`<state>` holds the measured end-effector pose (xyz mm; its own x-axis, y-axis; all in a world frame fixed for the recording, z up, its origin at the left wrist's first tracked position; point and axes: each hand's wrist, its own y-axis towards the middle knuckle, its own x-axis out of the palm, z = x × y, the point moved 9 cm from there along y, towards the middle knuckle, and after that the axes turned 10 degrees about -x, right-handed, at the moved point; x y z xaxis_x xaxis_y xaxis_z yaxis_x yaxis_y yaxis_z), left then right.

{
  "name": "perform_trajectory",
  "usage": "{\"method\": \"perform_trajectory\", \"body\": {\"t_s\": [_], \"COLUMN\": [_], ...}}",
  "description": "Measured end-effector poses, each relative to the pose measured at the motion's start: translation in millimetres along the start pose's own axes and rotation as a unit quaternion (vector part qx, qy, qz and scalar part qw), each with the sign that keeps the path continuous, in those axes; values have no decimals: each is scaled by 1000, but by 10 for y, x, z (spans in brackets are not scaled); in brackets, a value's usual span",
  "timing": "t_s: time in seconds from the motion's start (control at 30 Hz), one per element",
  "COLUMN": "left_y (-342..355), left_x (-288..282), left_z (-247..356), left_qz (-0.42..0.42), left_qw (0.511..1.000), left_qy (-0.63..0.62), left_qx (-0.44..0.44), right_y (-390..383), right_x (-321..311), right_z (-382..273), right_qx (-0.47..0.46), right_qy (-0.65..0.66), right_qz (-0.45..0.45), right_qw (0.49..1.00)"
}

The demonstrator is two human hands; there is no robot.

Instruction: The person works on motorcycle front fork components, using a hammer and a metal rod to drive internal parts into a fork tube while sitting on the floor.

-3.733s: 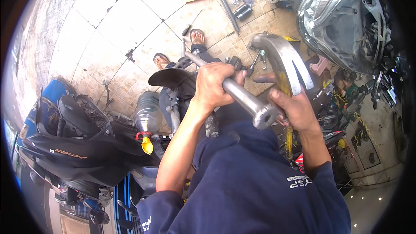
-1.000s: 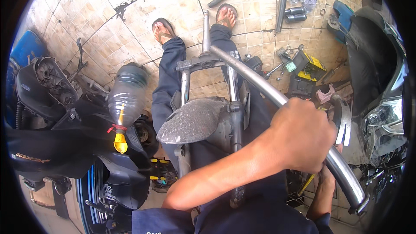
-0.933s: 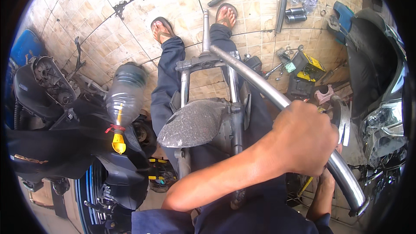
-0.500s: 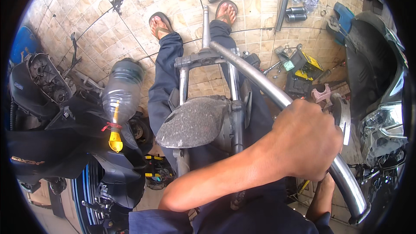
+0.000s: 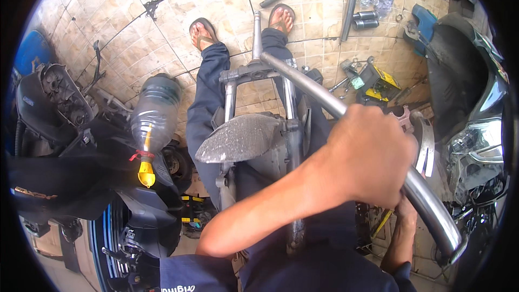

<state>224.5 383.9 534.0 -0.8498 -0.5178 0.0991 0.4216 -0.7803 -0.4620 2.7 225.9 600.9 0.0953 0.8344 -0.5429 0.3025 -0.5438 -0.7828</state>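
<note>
My left hand (image 5: 365,157), closed round a long steel bar (image 5: 319,94), reaches across to the right. The bar's far end meets the fork clamp (image 5: 240,75) beside the upright steering stem (image 5: 257,35). The motorcycle fork (image 5: 293,165) lies between my legs, with a dusty dark mudguard (image 5: 238,138) across it. My right hand (image 5: 405,211) is mostly hidden behind my left; it holds a claw hammer (image 5: 424,143), whose steel head shows beside the bar.
An upturned plastic bottle with yellow funnel (image 5: 154,108) is at left by dark scooter bodywork (image 5: 70,178). On the tiles lie a screwdriver (image 5: 270,0), a metal tube (image 5: 351,5), cylinders (image 5: 365,19) and tools (image 5: 378,84). Black and chrome panels (image 5: 454,75) stand at right.
Since the oldest frame, the bar has dropped onto the fork clamp, with the fork now in clearer view. In the last half second my left hand has shifted slightly up and left.
</note>
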Motion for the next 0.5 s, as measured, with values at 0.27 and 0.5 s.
{"method": "perform_trajectory", "body": {"t_s": [0.27, 0.5], "left_y": [19, -10], "left_x": [-280, -549], "left_z": [-25, 99], "left_qz": [127, 189], "left_qw": [991, 981], "left_qy": [40, 50], "left_qx": [5, 10], "right_y": [-432, -1226], "right_x": [-299, -839], "right_z": [-1283, -2301], "right_qx": [-245, -380], "right_qy": [104, -23], "right_qz": [52, 16], "right_qw": [963, 925]}}
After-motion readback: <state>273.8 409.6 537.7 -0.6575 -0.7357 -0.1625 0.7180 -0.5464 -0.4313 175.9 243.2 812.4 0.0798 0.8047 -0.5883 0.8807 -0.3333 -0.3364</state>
